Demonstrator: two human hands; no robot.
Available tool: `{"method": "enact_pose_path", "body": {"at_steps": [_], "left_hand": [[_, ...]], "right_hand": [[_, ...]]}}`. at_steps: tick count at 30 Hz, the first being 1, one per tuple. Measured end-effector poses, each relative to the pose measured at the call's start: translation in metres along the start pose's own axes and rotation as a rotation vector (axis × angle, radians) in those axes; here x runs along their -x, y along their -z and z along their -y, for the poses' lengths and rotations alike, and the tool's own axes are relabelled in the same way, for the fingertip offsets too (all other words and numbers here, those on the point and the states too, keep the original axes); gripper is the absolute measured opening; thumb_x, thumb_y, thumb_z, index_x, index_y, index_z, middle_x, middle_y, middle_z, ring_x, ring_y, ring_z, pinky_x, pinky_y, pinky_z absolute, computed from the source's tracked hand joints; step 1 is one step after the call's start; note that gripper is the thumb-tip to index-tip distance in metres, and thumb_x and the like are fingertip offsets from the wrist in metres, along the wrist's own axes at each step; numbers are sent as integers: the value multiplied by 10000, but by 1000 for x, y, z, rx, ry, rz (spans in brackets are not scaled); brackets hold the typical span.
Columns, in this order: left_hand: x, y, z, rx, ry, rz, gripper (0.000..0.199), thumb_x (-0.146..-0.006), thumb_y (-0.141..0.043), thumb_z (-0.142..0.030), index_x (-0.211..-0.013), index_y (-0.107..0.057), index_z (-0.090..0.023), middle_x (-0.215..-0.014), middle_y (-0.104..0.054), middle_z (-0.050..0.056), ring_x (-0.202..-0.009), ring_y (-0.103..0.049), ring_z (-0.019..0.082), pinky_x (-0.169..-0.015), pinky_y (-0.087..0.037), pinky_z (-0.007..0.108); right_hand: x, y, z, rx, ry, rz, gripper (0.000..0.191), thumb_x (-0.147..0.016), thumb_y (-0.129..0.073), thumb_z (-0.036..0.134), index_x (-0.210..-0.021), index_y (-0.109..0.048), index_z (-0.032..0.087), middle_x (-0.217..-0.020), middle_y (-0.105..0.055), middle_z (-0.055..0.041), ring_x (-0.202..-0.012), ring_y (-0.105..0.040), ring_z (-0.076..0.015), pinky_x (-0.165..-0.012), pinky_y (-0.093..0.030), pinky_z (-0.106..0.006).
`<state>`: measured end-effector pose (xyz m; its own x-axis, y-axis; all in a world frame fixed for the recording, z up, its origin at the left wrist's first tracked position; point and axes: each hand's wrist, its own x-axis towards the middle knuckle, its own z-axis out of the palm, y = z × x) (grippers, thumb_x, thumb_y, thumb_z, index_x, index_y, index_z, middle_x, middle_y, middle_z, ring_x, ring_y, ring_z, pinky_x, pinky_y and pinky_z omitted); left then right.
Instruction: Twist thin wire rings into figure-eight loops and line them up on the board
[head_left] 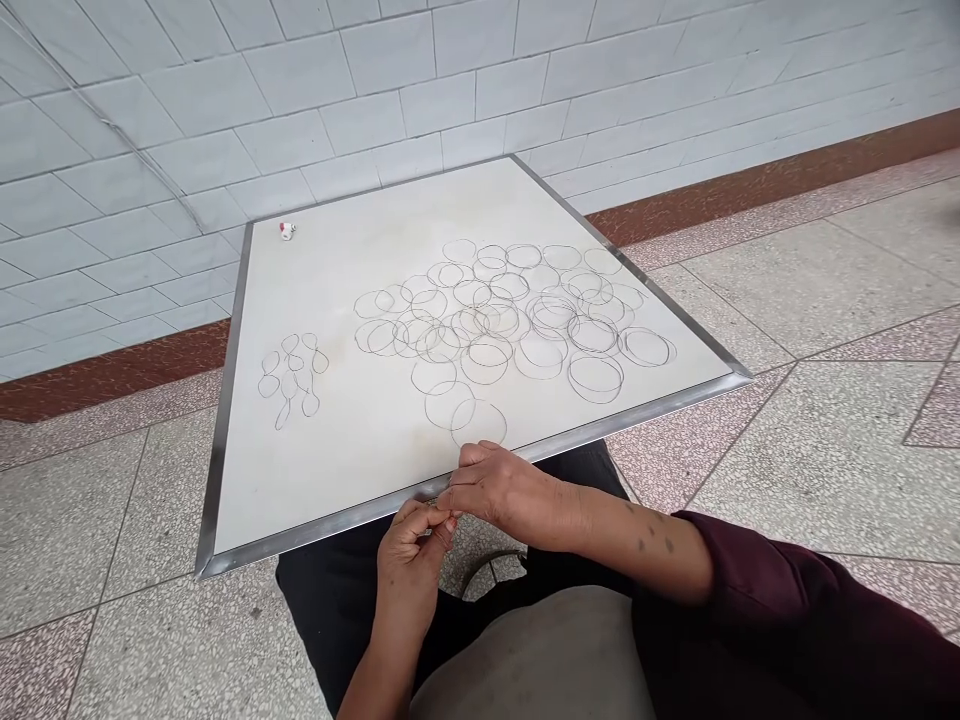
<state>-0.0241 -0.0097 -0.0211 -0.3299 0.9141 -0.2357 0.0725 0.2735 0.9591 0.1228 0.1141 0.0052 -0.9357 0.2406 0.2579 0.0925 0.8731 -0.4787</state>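
Both grips were narrow: our left hand (412, 555) met our right hand (506, 490) at the worktop (337, 240) edge, thin overlapping rings (487, 383) just beyond; what we pinched, we could not tell.

Space between the fingertips of left hand (411, 565) and right hand (501, 488): hidden by fingers, contents indiscernible. Wire ring (505, 425) nearest the near edge of the counter (337, 240): partly behind right hand. Red-and-white object (288, 231), far left corner: too small to identify. Left forearm (384, 665), right sleeve (787, 590): cut off.
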Motion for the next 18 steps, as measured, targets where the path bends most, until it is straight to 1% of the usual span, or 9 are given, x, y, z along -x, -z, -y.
{"method": "enact_pose_path", "body": {"at_steps": [3,7,10,12,13,15,16,17,18], "left_hand": [[1,-1,-4,-23,12,8,163,-820,-645,-325,-733,-715,-206,-772,-527,7,-724,-516,157,-643,-478,261],[1,-3,-8,8,34,17,151,-819,-640,-318,-742,-696,-201,-765,-522,8,-717,-498,158,-635,-474,260],[0,-4,-6,67,68,-5,148,-813,-644,-328,-774,-702,-197,-808,-573,17,-721,-500,158,-632,-463,259],[0,-3,-4,113,98,-18,168,-809,-650,-345,-771,-703,-190,-810,-595,18,-718,-498,154,-636,-447,254],[0,-2,-3,131,107,-25,181,-809,-655,-352,-757,-700,-185,-790,-594,14,-711,-490,150,-638,-435,250],[1,-1,-3,152,111,-38,201,-810,-667,-362,-726,-689,-180,-734,-577,1,-690,-468,139,-643,-408,242],[2,-1,-4,154,108,-43,206,-809,-674,-365,-718,-686,-180,-717,-571,-5,-683,-457,134,-645,-395,240],[3,-1,-4,150,104,-44,207,-806,-680,-367,-715,-686,-181,-708,-570,-9,-679,-450,132,-646,-384,239],[4,-1,-5,145,98,-43,207,-804,-685,-369,-714,-688,-182,-705,-572,-10,-678,-448,132,-646,-377,240]], "right_hand": [[0,-1,0,-17,0,-30,171,-958,-516,122,-886,-658,186,-788,-667,2,-798,-484,-154,-730,-344,-285],[-1,-1,0,0,20,-45,177,-971,-500,142,-953,-669,189,-782,-670,2,-798,-485,-160,-741,-363,-291],[1,-2,-3,14,74,-75,223,-983,-474,154,-1125,-640,199,-845,-693,-18,-842,-520,-171,-771,-398,-309],[3,-5,-8,-8,92,-159,278,-991,-453,156,-1224,-596,201,-957,-708,-47,-893,-557,-175,-796,-431,-321],[4,-8,-10,-34,62,-227,283,-994,-448,167,-1239,-587,202,-1003,-706,-62,-912,-574,-175,-804,-449,-325],[5,-13,-14,-141,-109,-367,244,-990,-482,229,-1196,-609,202,-1013,-696,-75,-893,-603,-172,-793,-486,-323],[5,-17,-15,-237,-214,-389,234,-971,-528,275,-1176,-616,204,-1004,-689,-72,-856,-613,-167,-771,-502,-315],[4,-20,-15,-359,-307,-382,244,-941,-582,318,-1155,-622,208,-986,-683,-62,-814,-618,-159,-746,-513,-305],[4,-23,-13,-500,-380,-346,269,-904,-633,352,-1133,-628,211,-960,-678,-49,-776,-619,-149,-721,-518,-291]]}}
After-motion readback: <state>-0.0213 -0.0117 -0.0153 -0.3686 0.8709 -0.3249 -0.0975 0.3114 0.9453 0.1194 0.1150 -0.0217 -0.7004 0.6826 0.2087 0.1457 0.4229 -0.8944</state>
